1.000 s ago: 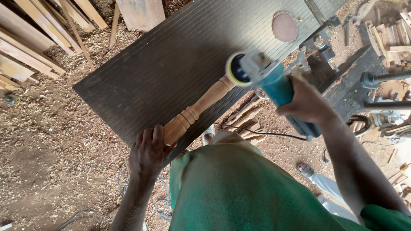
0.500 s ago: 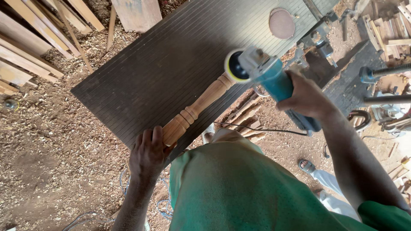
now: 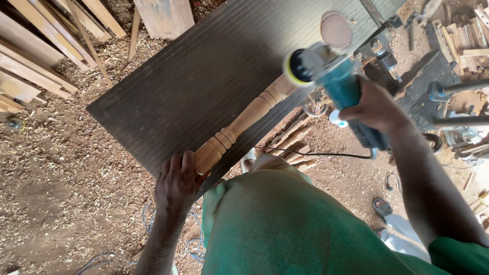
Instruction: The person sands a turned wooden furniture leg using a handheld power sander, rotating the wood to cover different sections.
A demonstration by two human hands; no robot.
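Ground: covered w/ sawdust & shavings; cables seen lying near bottom edge.
Dark panel: large ribbed sheet, laid diagonally, used as work surface.
Green garment: worn by person, seen filling lower centre.
Planks: pale boards stacked upper left, beside panel; one more board lying past the panel's top edge.
Turned leg: pale wood spindle w/ rings & beads, laid along panel's near edge; near end held, far end met by grinder disc.
Angle grinder: blue-green body, yellow-rimmed pad pressed at leg's far end; black cord seen trailing from rear toward the person.
Right hand: closed round grinder body, firm grip.
Left hand: fingers wrapped over leg's near end, pinned against panel.
Sanding disc: loose reddish round, lying on panel's far corner, apart from grinder.
Wood offcuts: small sticks on ground under panel edge.
Clutter: metal parts & wood scraps at right; detail not made out.
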